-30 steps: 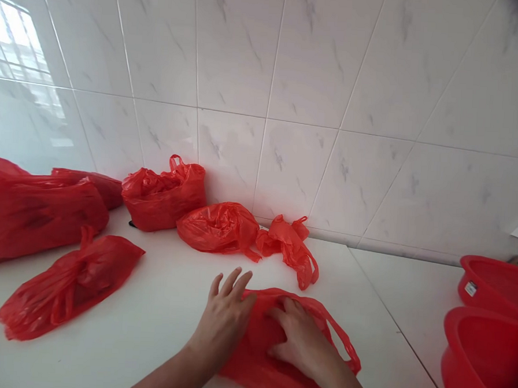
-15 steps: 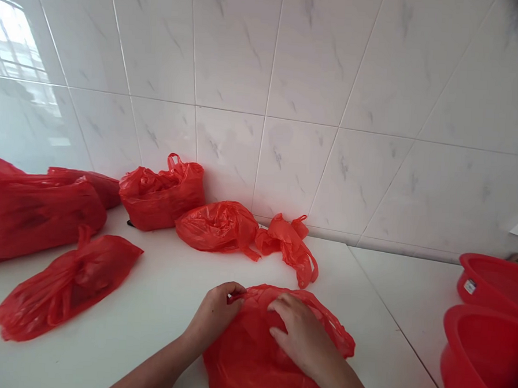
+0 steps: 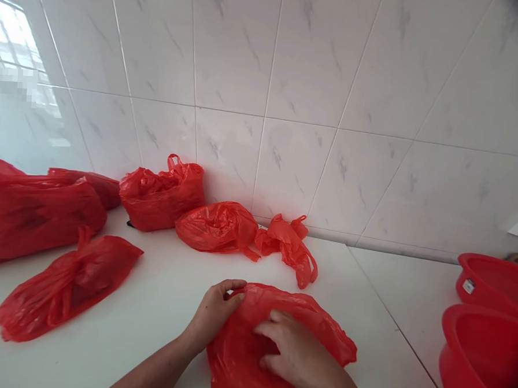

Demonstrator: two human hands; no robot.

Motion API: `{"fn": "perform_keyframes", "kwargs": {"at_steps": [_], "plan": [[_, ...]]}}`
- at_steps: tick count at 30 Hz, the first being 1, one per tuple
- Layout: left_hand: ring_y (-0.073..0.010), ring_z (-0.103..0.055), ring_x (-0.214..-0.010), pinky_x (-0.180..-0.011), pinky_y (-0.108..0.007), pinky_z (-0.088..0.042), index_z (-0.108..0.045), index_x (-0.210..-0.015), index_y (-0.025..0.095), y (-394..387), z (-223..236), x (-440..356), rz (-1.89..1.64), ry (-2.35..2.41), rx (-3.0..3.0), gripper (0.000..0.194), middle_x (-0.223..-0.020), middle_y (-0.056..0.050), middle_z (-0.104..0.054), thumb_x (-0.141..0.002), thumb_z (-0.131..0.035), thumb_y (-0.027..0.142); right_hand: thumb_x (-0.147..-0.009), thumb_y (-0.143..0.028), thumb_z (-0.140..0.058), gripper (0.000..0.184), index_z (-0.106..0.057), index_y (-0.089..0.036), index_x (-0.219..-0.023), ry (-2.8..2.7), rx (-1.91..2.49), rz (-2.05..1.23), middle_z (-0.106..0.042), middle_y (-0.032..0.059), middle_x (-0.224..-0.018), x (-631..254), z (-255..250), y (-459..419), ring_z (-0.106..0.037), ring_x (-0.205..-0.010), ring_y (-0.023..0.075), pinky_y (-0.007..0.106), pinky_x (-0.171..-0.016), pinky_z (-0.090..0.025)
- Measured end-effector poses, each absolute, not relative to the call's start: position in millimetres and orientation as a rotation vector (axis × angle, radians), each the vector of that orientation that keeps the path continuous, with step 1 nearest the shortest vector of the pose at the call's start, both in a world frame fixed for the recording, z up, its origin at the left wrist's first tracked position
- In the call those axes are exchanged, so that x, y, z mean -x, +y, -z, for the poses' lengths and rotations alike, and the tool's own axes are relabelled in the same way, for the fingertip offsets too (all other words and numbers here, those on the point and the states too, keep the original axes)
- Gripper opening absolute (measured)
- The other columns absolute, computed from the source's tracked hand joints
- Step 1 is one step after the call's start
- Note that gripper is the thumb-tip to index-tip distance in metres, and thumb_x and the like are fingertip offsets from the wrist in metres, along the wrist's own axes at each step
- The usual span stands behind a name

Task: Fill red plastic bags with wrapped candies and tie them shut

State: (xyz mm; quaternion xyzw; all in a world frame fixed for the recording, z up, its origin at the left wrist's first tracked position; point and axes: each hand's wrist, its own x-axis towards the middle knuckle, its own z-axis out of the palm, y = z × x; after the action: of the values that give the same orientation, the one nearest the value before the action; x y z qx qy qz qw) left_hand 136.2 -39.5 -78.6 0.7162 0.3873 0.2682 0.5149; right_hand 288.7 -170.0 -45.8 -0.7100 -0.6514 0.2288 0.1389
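Note:
A flat red plastic bag (image 3: 308,330) lies on the white counter (image 3: 162,305) right in front of me. My left hand (image 3: 214,312) pinches the bag's upper left edge between thumb and fingers. My right hand (image 3: 294,355) lies on top of the bag's middle with its fingers spread and slightly curled, pressing the plastic down. The lower part of the bag is hidden under my right wrist.
Several other red bags sit along the tiled wall: a crumpled one (image 3: 291,246), a rounded one (image 3: 217,226), a fuller one (image 3: 162,193), a long one (image 3: 65,285) and a large one (image 3: 32,211) at left. Two red basins (image 3: 483,353) stand at right.
My left hand went from lying flat with spread fingers to pinching the bag's edge. The bag's handles have been drawn in, and my right hand slid lower on the bag.

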Motion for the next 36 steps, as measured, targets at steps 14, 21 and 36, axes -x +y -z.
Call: {"fn": "perform_keyframes", "kwargs": {"at_steps": [14, 21, 36], "plan": [[-0.0227, -0.057, -0.091, -0.079, -0.039, -0.046, -0.06, -0.108, 0.02, -61.0, 69.0, -131.4, -1.016, 0.442, -2.86, 0.027, -0.109, -0.009, -0.063, -0.089, -0.042, 0.013, -0.063, -0.021, -0.064, 0.037, -0.064, -0.029, -0.099, -1.778, 2.058, -0.512, -0.053, 0.0015, -0.105, -298.7, 67.1, -160.5, -0.051, -0.096, 0.0191, 0.026, -0.074, -0.04], [-0.0193, -0.059, -0.07, -0.066, -0.033, -0.048, -0.06, -0.078, 0.019, -83.7, 82.4, -146.7, -0.576, 0.467, -3.094, 0.014, -0.079, -0.002, -0.067, -0.081, -0.052, 0.009, -0.067, -0.02, -0.059, 0.022, -0.062, -0.025, -0.088, -1.816, 2.031, -0.422, -0.052, 0.0018, -0.095, -301.1, 75.5, -160.3, -0.05, -0.086, 0.0169, 0.025, -0.067, -0.039], [-0.0208, -0.061, -0.092, -0.082, -0.034, -0.049, -0.062, -0.096, 0.022, -37.9, 83.2, -131.6, -0.936, 0.927, -2.026, 0.024, -0.104, -0.006, -0.065, -0.087, -0.048, 0.039, -0.067, -0.021, -0.059, 0.044, -0.062, -0.029, -0.11, -1.771, 2.069, -0.541, -0.055, 0.0028, -0.11, -299.3, 61.0, -162.8, -0.052, -0.103, 0.0206, 0.031, -0.086, -0.042]]}}
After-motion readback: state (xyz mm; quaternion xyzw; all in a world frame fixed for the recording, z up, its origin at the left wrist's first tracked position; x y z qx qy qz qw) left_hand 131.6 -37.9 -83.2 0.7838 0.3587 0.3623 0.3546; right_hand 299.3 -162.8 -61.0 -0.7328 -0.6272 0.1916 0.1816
